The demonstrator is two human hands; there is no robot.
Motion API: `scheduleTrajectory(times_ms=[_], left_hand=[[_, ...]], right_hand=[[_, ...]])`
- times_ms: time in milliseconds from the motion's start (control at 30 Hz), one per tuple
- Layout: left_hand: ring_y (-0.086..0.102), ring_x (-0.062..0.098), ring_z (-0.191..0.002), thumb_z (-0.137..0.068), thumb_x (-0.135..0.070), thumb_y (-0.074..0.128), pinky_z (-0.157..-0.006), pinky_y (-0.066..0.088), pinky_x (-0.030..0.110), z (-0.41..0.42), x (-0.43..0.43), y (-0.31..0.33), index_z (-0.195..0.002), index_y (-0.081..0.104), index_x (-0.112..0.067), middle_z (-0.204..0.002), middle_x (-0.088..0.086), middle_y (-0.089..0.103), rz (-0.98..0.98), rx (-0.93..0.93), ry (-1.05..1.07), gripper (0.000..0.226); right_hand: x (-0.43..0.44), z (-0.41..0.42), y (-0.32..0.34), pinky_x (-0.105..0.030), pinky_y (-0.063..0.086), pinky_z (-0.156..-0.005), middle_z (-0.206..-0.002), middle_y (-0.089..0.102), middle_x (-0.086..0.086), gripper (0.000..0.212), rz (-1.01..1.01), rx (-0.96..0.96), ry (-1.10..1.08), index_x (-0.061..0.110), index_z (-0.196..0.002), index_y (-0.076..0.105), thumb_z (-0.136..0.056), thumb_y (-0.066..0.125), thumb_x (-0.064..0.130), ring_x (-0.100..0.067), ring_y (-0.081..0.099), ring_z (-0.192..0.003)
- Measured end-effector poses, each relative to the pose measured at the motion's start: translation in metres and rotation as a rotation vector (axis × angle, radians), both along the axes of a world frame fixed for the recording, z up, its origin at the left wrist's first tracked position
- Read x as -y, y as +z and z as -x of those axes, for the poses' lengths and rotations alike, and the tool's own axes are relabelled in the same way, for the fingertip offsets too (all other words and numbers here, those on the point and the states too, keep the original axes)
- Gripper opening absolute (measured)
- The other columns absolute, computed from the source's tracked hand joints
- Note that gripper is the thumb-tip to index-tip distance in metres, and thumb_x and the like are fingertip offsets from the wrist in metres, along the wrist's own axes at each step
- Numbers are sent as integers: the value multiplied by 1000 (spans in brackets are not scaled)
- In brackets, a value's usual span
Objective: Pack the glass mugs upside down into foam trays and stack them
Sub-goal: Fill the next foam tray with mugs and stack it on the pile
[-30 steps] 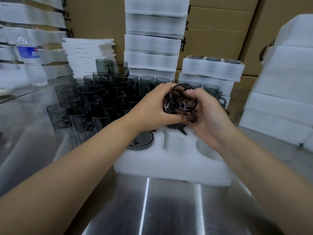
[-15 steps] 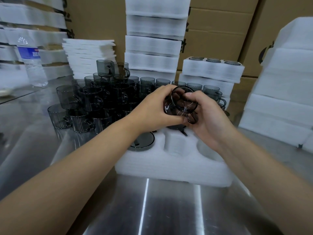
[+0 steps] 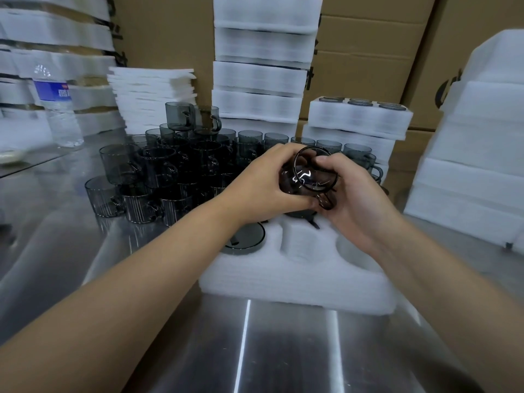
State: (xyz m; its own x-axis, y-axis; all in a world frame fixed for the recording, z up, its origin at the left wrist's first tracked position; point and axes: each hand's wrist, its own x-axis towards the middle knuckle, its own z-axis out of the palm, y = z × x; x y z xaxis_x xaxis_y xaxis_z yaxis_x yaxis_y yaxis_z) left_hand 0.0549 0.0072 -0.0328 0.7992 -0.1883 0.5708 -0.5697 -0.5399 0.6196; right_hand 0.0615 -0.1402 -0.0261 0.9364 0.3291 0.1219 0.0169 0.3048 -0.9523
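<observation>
A smoky grey glass mug (image 3: pixel 310 177) is held tilted above the back of a white foam tray (image 3: pixel 297 276), its round end facing me. My left hand (image 3: pixel 263 185) grips its left side and my right hand (image 3: pixel 354 199) grips its right side, by the handle. One upside-down mug (image 3: pixel 245 241) sits in the tray's front left pocket. Another dark mug (image 3: pixel 300 215) shows under my hands in a back pocket. The two front pockets to the right hold nothing. A pile of loose grey mugs (image 3: pixel 170 171) stands behind and to the left.
Filled foam trays (image 3: pixel 360 117) are stacked at the back right, and a tall stack of foam trays (image 3: pixel 263 58) stands behind. Flat foam sheets (image 3: pixel 153 97) and a water bottle (image 3: pixel 56 109) are at the left. More foam (image 3: pixel 482 143) rises at the right. Cardboard boxes (image 3: pixel 365 61) line the back.
Both hands with the mug have barely shifted, sinking slightly toward the tray. The mug stays gripped between them.
</observation>
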Motion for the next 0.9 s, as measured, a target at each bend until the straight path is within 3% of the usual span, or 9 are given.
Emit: scheduleTrajectory(times_ms=[167,300,400,500,633,900], left_hand=[[52,-2,-105,-65,-18,86,-92,40,10,1,-1,0,-125,53,-21,-117,-4,58,-19,21,-5,68],[53,-1,-105,-66,-17,86,-91,40,9,0,-1,-1,-124,53,-22,-118,-4,57,-9,13,-7,67],[54,0,-106,-65,-17,86,-93,41,11,-1,-1,-1,-124,53,-22,-118,-4,58,-5,2,1,67],[55,1,-107,-65,-17,87,-94,43,16,-2,-1,-1,-124,54,-21,-117,-5,59,12,-20,0,68],[56,2,-107,-64,-18,87,-95,45,20,-2,-1,0,-123,55,-21,-116,-7,60,13,-32,5,67],[55,0,-107,-64,-21,87,-94,43,16,-5,-2,-2,-121,53,-27,-116,-7,58,-2,-8,13,66]], right_hand=[[1,0,0,-28,49,-63,-123,61,-23,37,13,-5,-45,2,-123,58,-93,52,21,-25,62,-96],[1,-1,0,-29,50,-63,-106,66,-17,36,-2,-2,-32,1,-122,59,-92,52,20,-22,64,-89],[2,-1,0,-30,50,-67,-101,66,-15,34,-6,1,-10,0,-119,60,-92,51,20,-23,64,-87],[3,-2,-1,-27,50,-62,-92,70,-11,24,0,20,6,7,-103,67,-92,51,20,-19,67,-77],[3,-3,-3,-32,45,-70,-94,70,-12,25,11,24,-4,7,-104,68,-91,52,21,-19,68,-77],[3,-2,-3,-28,49,-63,-94,72,-9,23,-1,12,-23,9,-104,68,-91,54,21,-18,67,-80]])
